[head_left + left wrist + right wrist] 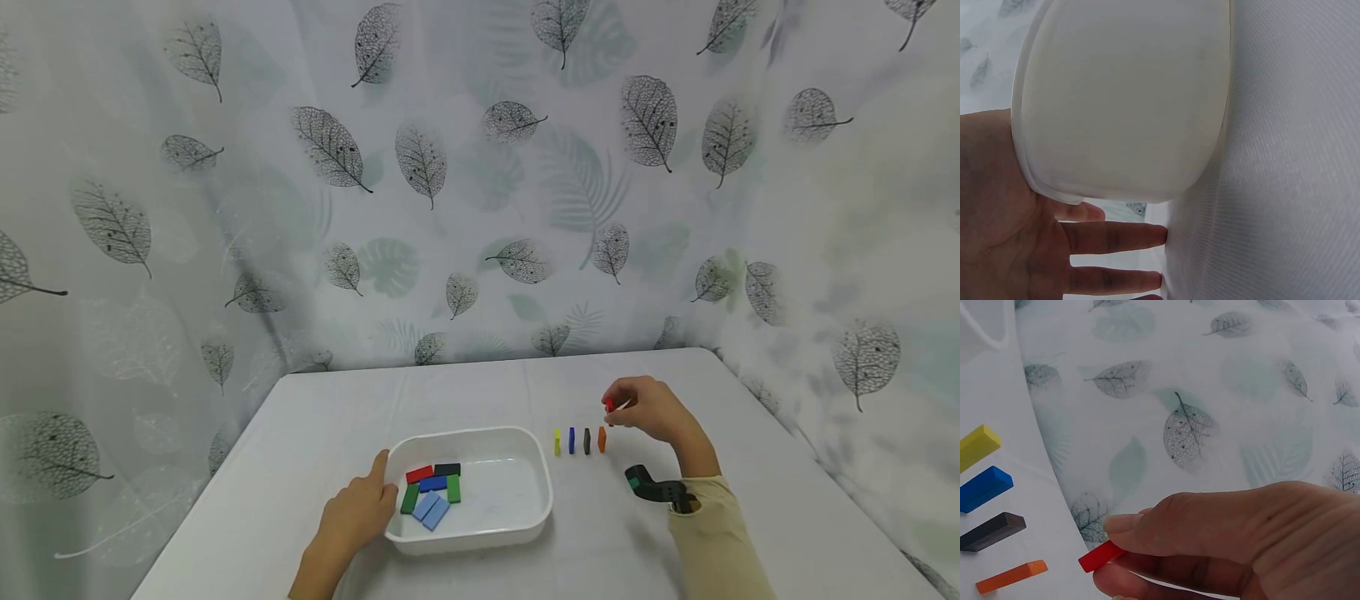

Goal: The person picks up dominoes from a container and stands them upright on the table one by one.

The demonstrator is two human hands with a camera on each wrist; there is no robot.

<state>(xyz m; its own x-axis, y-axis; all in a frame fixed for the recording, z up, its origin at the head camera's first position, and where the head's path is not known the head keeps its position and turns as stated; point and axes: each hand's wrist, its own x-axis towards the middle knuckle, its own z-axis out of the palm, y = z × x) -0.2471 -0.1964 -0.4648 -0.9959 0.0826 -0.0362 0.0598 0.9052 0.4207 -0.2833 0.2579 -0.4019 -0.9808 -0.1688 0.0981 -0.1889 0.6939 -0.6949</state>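
1. A pale grey-white curtain hangs behind the table and along its left and right sides.
2. Dark, lacy leaves and faint green fronds are printed across it.
3. The table is white, with a finely textured surface close up.
4. The light is soft, casting blurred shadows on the tabletop.

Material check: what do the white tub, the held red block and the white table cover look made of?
White tub: probably plastic, smooth, slight sheen; rounded rim looks moulded.
Red block: plastic or painted wood, can't tell which; even colour, crisp edges.
White table cover: likely fabric, matte; fine woven texture shows close up.
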